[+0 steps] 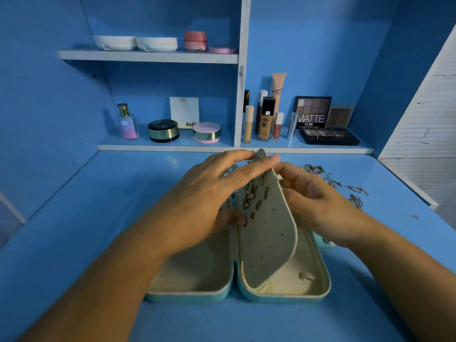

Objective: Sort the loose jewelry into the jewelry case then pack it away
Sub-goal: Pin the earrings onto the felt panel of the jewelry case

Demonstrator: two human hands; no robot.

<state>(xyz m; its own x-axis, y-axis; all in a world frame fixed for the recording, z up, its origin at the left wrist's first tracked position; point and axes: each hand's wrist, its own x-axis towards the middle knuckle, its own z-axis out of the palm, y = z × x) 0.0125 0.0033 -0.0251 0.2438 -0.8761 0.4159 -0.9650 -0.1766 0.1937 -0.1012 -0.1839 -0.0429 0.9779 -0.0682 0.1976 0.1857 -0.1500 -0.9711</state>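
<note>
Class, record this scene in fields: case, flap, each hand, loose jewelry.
jewelry case: teal, open on the blue desk
flap: beige, perforated, raised at the hinge, earrings pinned on its left face
left hand: fingers laid over the flap's left face, reaching its top edge
right hand: behind the flap; grip hidden
loose jewelry: chains on the desk beyond the right hand

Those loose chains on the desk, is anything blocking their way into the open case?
Yes: the right hand lies between the silvery loose chains and the teal cream-lined case, and the raised cream perforated flap screens its left half.
</note>
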